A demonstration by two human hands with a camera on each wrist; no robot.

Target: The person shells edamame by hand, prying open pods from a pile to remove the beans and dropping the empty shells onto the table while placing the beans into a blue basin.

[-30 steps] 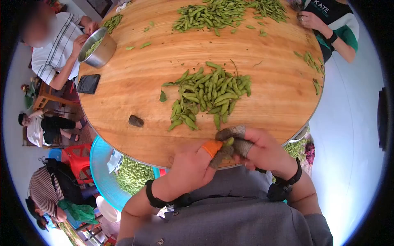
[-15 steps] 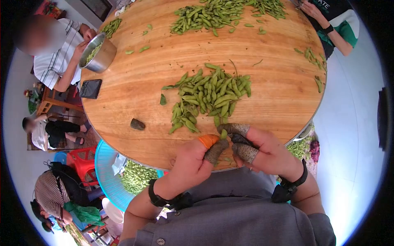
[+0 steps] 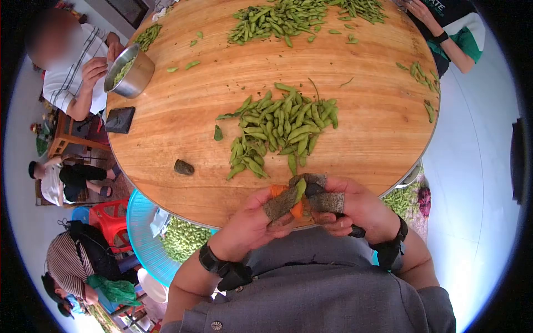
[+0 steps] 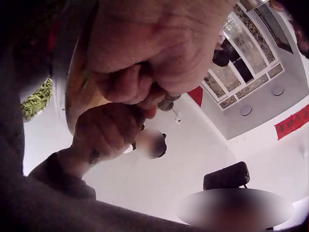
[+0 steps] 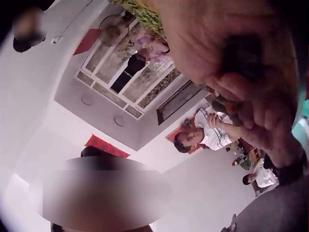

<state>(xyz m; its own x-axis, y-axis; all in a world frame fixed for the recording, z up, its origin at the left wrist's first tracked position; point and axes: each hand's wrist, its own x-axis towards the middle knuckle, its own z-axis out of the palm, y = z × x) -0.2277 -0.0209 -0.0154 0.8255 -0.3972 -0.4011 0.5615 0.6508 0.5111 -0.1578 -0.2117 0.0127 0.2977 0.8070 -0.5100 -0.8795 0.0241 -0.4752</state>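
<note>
In the head view, both hands meet over the near edge of the round wooden table (image 3: 366, 133). My left hand (image 3: 251, 223) pinches a green soybean pod (image 3: 300, 189) between a thumb in a grey cover and a finger in an orange one. My right hand (image 3: 361, 208), its fingertips also wrapped in grey covers, grips at the pod's other side with curled fingers. A dark end (image 3: 357, 231) shows beneath the right palm; I cannot tell what it is. Just beyond the hands lies a heap of soybean pods (image 3: 283, 122). Both wrist views largely hide the pod behind the fingers.
A loose dark finger cover (image 3: 184, 167) lies on the table's left, near a black phone (image 3: 120, 120). Across from me, a person works at a steel pot (image 3: 136, 72). More pods (image 3: 277, 22) are heaped at the back. Below the left edge stands a blue basket (image 3: 139, 222).
The hands draw together around the pod, which now stands more upright between them. The left fingers have shifted, with orange showing below the thumb. The person at the pot has raised a hand.
</note>
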